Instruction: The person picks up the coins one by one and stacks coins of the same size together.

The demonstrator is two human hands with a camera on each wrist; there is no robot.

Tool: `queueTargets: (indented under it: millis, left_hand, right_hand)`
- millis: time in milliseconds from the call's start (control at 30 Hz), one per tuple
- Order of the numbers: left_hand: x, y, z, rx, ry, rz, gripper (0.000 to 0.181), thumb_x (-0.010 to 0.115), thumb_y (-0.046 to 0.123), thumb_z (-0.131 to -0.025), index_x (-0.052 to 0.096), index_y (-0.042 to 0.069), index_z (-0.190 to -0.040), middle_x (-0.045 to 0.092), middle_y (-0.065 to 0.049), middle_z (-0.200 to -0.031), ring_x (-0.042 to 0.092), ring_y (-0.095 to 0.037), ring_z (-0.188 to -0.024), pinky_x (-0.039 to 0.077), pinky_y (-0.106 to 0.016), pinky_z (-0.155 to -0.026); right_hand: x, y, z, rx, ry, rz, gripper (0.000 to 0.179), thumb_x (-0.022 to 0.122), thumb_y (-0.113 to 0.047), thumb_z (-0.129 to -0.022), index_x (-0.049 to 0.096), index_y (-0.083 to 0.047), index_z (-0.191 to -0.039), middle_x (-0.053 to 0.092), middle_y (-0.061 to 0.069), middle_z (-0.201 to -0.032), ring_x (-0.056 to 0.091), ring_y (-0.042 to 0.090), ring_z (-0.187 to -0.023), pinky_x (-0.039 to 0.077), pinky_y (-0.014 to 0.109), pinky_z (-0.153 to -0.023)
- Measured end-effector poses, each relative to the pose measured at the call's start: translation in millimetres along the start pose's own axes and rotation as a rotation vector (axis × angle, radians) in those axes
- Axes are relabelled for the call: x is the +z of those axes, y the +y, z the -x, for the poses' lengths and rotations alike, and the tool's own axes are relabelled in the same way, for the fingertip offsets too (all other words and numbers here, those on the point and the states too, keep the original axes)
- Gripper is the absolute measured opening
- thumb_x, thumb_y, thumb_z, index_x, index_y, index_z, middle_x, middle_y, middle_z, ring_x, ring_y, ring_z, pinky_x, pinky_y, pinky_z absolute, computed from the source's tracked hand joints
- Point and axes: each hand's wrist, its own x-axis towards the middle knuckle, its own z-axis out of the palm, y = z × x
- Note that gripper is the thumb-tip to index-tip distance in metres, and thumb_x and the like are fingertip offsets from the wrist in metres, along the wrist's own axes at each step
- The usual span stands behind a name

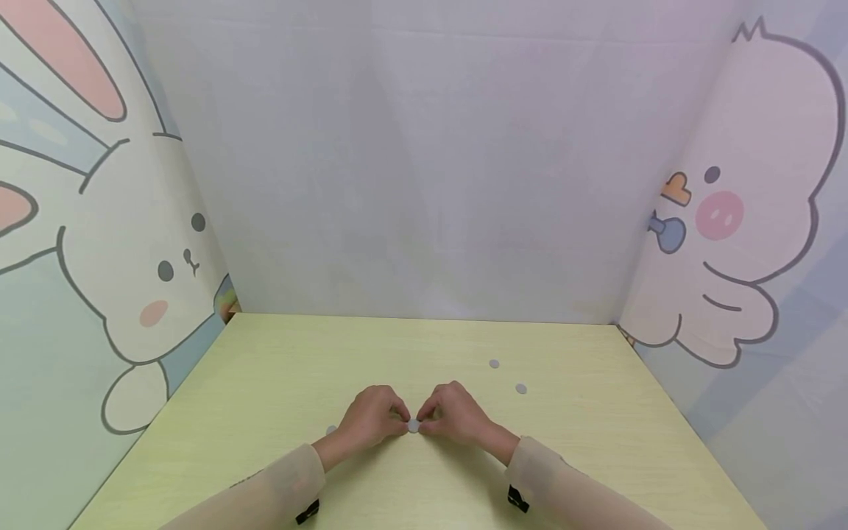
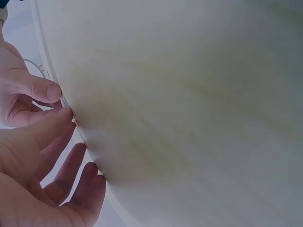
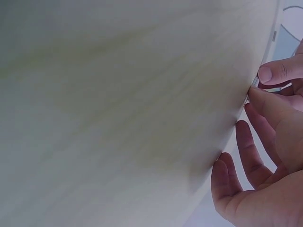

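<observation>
A small, flat grey disc [image 1: 414, 425] lies at the middle of the table's near half, between my two hands. My left hand [image 1: 376, 416] pinches its left edge between thumb and bent fingers. From the other side my right hand [image 1: 457, 414] pinches the right edge the same way. In the left wrist view the left thumb [image 2: 52, 123] comes down to the tabletop, close to the other hand's fingertips. Seen from the right wrist, the right hand's other fingers [image 3: 248, 156] rest loosely curled on the table. The fingertips hide parts of the disc's rim.
Two more grey discs lie farther back on the right, one disc [image 1: 494, 364] behind the other disc [image 1: 521, 389]. Another disc [image 1: 332, 430] shows partly behind the left wrist. Cloth panels with cartoon animals [image 1: 132, 258] enclose the pale yellow table [image 1: 298, 353] on three sides.
</observation>
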Motion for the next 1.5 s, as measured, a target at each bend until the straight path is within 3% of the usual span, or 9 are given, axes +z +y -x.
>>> queueTargets:
  millis: [800, 1500]
  left_hand:
    - [-1.2, 0.7, -1.3, 0.008, -0.009, -0.028, 0.009, 0.092, 0.015, -0.081, 0.085, 0.016, -0.087, 0.073, 0.006, -0.086, 0.064, -0.016, -0.086, 0.051, -0.033, -0.077]
    - [-1.3, 2.3, -0.4, 0.025, 0.000, -0.035, 0.008, 0.092, 0.015, -0.082, 0.085, 0.016, -0.086, 0.074, 0.006, -0.086, 0.063, -0.016, -0.085, 0.051, -0.033, -0.077]
  right_hand:
    - [-0.5, 0.1, -1.0, -0.002, -0.009, 0.005, 0.006, 0.092, -0.016, -0.083, 0.087, -0.017, -0.085, 0.077, -0.012, -0.081, 0.062, 0.005, -0.080, 0.045, 0.026, -0.080]
    - [0.0, 1.1, -1.5, -0.019, -0.009, -0.004, 0.006, 0.092, -0.014, -0.083, 0.087, -0.016, -0.085, 0.076, -0.011, -0.081, 0.063, 0.005, -0.080, 0.045, 0.021, -0.073]
